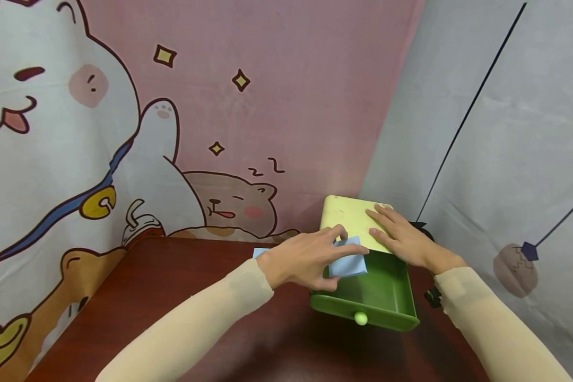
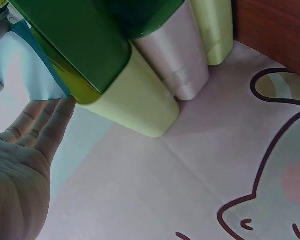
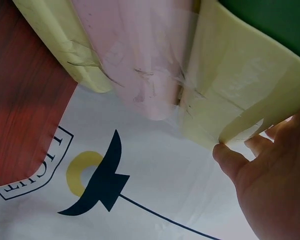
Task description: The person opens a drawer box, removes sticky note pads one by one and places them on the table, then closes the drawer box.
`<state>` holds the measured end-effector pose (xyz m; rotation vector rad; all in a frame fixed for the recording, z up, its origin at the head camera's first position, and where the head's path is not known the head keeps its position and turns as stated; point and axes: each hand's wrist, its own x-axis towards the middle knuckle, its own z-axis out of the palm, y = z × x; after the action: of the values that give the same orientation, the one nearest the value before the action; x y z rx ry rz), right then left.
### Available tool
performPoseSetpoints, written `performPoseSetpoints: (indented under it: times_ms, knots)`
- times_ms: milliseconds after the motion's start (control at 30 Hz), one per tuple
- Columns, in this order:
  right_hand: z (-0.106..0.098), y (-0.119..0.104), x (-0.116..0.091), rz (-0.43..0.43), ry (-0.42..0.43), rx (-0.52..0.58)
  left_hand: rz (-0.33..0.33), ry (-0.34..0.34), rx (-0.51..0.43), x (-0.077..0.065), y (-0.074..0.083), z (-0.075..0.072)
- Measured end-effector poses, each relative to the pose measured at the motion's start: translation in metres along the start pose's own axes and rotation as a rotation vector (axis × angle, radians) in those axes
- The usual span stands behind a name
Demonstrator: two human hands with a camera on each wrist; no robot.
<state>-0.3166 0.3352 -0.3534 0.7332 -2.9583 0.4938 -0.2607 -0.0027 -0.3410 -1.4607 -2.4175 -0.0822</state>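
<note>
My left hand (image 1: pixel 305 258) pinches a light blue, flat, squarish piece (image 1: pixel 348 263) between thumb and fingers; its exact kind is unclear. It hangs over the pulled-out green drawer (image 1: pixel 334 306), which has a round light green knob (image 1: pixel 361 318). Behind the drawer stands a small chest of drawers with a pale yellow top (image 1: pixel 346 215). My right hand (image 1: pixel 403 239) rests on that top, fingers spread. In the left wrist view, the fingers touch the lower edge of the blue piece (image 2: pixel 25 67). The right wrist view has the right fingers along the yellow top tier (image 3: pixel 235 85).
A second light blue piece (image 1: pixel 259 252) lies on the dark red tabletop (image 1: pixel 181 281), partly hidden by the left wrist. Dark objects (image 1: pixel 432 297) stand right of the chest, mostly hidden. A cartoon-printed curtain (image 1: pixel 291 106) hangs behind the table.
</note>
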Motion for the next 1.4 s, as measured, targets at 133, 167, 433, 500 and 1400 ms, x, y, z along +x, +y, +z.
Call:
performPoseSetpoints:
  times_ms: [133,167,433,500,1400]
  knots:
    - [0.001,0.001,-0.001,0.011,-0.005,0.038,-0.015,0.013,0.005,-0.008,-0.004,-0.001]
    - [0.002,0.001,-0.001,0.014,-0.007,0.043,-0.017,0.016,0.008,-0.010,-0.005,-0.001]
    - [0.001,0.000,-0.003,0.024,-0.015,0.023,-0.035,0.025,-0.034,-0.024,-0.013,-0.003]
    - [0.001,0.000,-0.003,0.022,-0.017,0.018,-0.044,0.026,-0.057,-0.028,-0.016,-0.002]
    - [0.000,0.000,-0.001,0.010,-0.006,0.003,-0.234,-0.030,-0.154,-0.093,-0.061,0.023]
